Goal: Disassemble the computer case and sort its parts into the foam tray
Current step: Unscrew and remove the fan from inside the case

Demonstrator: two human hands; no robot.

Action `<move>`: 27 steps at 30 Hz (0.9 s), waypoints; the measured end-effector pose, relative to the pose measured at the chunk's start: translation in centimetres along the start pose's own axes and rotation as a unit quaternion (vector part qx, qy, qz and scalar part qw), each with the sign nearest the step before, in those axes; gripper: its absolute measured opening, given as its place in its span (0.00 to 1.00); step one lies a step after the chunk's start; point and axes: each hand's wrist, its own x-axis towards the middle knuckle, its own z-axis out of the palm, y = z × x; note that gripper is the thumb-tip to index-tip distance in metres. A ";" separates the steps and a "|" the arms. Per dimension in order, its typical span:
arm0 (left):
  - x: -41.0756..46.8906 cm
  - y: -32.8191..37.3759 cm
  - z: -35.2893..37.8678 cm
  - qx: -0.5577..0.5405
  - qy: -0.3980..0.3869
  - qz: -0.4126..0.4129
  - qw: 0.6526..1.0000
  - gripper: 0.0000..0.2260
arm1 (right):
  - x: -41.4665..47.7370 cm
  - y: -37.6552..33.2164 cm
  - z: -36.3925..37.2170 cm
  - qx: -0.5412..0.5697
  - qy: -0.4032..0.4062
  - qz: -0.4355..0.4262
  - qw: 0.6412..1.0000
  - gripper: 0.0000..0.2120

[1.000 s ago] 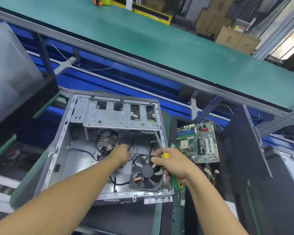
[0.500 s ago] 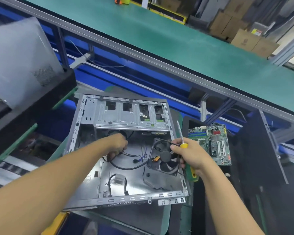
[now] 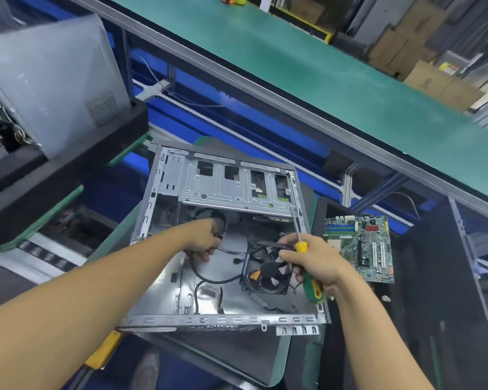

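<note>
Cooling fan (image 3: 266,270) sits tilted at 4 o'clock inside the computer case (image 3: 223,319), cable-tethered; right hand (image 3: 319,263) clamps the screwdriver (image 3: 302,246) and pinches the fan frame; left hand (image 3: 203,237) apparently grips black cables (image 3: 206,280) at centre; fan is light, blades fragile; hold by frame edges.

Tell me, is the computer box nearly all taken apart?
About halfway, I think. Done: the circuit board lies outside the case, to its right. In hand: the left hand grips black cables inside, and the right hand holds a screwdriver while touching the fan. Left: the fan, cables and metal drive bracket, all in the case.
</note>
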 end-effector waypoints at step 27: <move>-2.9 3.6 -2.4 0.309 -0.003 0.161 0.937 0.15 | -1.3 0.6 -0.5 0.023 -0.080 -0.164 0.983 0.15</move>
